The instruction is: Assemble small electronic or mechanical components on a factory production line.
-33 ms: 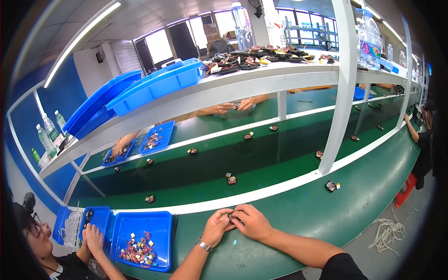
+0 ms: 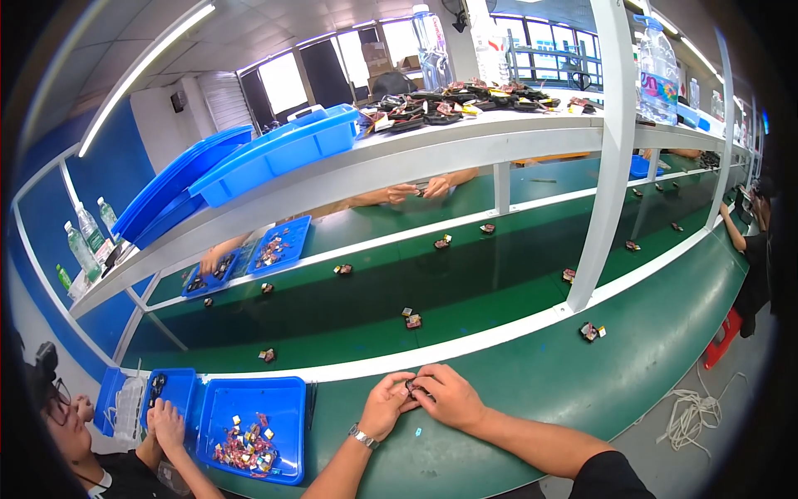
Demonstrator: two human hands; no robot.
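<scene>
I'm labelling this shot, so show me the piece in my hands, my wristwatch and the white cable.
Held piece (image 2: 410,386), head view: its small uncovered dark part.
Wristwatch (image 2: 362,437), head view: its metal band.
White cable (image 2: 705,406), head view: middle of the coil.

head: left fisheye of a head-worn pair | faces forward and down across green bench (image 2: 515,370) | near: left hand (image 2: 386,406), right hand (image 2: 451,399), lower centre | far: windows (image 2: 283,82), top of frame | straight edges bend toward rim
</scene>
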